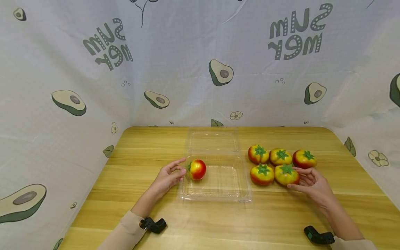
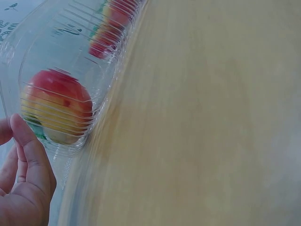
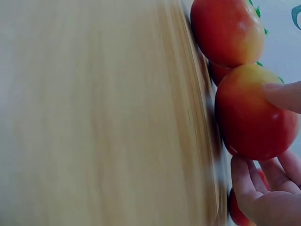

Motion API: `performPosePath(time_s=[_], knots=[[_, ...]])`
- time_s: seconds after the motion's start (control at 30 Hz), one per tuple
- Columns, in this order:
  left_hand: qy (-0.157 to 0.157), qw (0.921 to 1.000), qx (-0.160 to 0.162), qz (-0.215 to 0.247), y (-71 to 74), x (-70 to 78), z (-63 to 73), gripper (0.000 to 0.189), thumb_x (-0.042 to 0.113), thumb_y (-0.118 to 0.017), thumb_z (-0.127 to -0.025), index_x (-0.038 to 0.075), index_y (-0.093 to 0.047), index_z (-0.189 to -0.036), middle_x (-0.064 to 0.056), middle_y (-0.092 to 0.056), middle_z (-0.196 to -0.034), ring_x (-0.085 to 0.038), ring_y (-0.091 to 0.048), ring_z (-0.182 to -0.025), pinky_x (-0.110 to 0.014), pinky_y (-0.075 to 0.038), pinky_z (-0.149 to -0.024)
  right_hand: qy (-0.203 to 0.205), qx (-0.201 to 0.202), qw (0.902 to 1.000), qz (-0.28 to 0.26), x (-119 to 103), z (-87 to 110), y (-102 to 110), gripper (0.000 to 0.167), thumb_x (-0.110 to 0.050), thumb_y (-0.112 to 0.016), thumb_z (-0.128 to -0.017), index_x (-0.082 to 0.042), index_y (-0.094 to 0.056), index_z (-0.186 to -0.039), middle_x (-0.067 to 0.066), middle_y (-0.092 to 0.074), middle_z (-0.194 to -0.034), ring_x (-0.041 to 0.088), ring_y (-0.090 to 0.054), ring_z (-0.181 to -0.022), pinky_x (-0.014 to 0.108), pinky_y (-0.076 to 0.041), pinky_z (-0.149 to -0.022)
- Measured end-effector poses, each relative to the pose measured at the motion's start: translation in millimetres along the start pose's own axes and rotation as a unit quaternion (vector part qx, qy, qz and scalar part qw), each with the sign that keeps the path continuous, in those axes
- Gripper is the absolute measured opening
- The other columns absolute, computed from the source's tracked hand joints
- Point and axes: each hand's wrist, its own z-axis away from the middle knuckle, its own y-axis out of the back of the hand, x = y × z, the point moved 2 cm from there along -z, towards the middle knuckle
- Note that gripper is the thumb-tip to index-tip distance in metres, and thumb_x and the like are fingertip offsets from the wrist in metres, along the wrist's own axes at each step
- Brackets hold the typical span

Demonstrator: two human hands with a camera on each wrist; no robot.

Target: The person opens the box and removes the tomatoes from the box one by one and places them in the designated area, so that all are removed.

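A clear plastic clamshell box (image 1: 223, 194) lies with its lid (image 1: 213, 141) folded back, away from me. My left hand (image 1: 168, 176) pinches the box's left rim between thumb and finger, as the left wrist view shows up close. Inside the box, at its left end, one red-and-yellow persimmon (image 1: 198, 169) lies on its side, green leaves toward the left hand. My right hand (image 1: 314, 185) grips another persimmon (image 1: 285, 174), the front right one of a cluster; in the right wrist view the thumb and fingers are on opposite sides of this persimmon (image 3: 254, 115).
Beside the held one stands a front left persimmon (image 1: 261, 174). Three more form a row behind: left (image 1: 258, 154), middle (image 1: 280, 157) and right (image 1: 304, 159). All are on a wooden table (image 1: 137, 146). An avocado-print cloth (image 1: 187, 69) hangs behind and around it.
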Motion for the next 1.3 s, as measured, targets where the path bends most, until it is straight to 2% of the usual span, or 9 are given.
performPosePath(time_s=[0.53, 0.73, 1.0, 1.3], knots=[[0.000, 1.0000, -0.001, -0.006, 1.3, -1.8, -0.2, 0.056, 0.002, -0.064, -0.097, 0.004, -0.044, -0.149, -0.004, -0.055, -0.103, -0.009, -0.059, -0.076, -0.018, -0.054, -0.071, -0.015, -0.006, 0.9997, -0.019, 3.3, 2.7, -2.2, 0.051, 0.024, -0.070, -0.078, -0.009, -0.054, -0.114, -0.016, -0.066, -0.111, -0.003, -0.062, -0.100, 0.015, -0.053, -0.079], [-0.001, 1.0000, -0.001, -0.006, 1.2, -1.8, -0.6, 0.056, 0.002, -0.064, -0.097, 0.004, -0.044, -0.149, -0.004, -0.055, -0.104, -0.010, -0.059, -0.076, -0.018, -0.054, -0.071, -0.021, -0.001, 0.9998, 0.000, 4.1, 3.3, -1.8, 0.053, 0.022, -0.072, -0.077, -0.011, -0.054, -0.115, -0.016, -0.064, -0.110, -0.003, -0.061, -0.099, 0.012, -0.051, -0.080], [-0.004, 1.0000, -0.001, -0.006, 0.9, -1.4, -1.6, 0.057, 0.002, -0.064, -0.097, 0.003, -0.044, -0.149, -0.004, -0.055, -0.103, -0.010, -0.059, -0.076, -0.017, -0.054, -0.070, 0.004, 0.002, 0.9996, 0.030, 1.7, 2.1, -1.0, 0.056, 0.019, -0.075, -0.076, -0.008, -0.052, -0.119, -0.015, -0.063, -0.111, -0.007, -0.057, -0.104, 0.007, -0.046, -0.085], [-0.005, 0.9999, -0.007, -0.006, 1.8, -3.6, -2.8, 0.056, 0.003, -0.065, -0.097, 0.004, -0.044, -0.149, -0.005, -0.055, -0.104, -0.010, -0.059, -0.075, -0.017, -0.054, -0.069, 0.028, -0.011, 0.9994, -0.015, -4.8, 4.8, -2.3, 0.057, 0.026, -0.070, -0.076, -0.007, -0.055, -0.121, -0.011, -0.067, -0.116, -0.003, -0.060, -0.107, 0.010, -0.048, -0.088]])
